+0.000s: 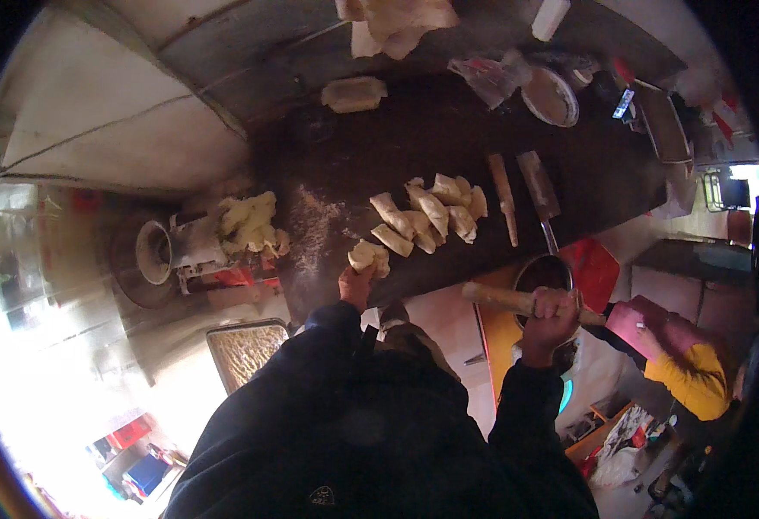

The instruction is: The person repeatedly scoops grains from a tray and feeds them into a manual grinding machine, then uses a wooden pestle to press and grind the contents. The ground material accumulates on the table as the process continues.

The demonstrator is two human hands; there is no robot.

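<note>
My left hand [355, 287] is at the near edge of the dark worktable [347, 146], fingers closed on a pale dough piece [368, 255]. My right hand [551, 321] grips a wooden rolling pin [497, 298], raised past the table's edge to the right. Just beyond the left hand lies a cluster of cut dough pieces [431, 211], several of them overlapping. Loose flour [311, 220] is scattered to their left. Farther left, a larger rough dough mass [250, 220] rests against a metal machine [195, 240].
Right of the dough lie a slim wooden stick [504, 198] and a flat-bladed tool [538, 185]. A bowl [550, 97] and a plastic bag [486, 78] stand at the back. A tray [246, 347] is at lower left. Another person in a yellow sleeve [694, 376] is at the right.
</note>
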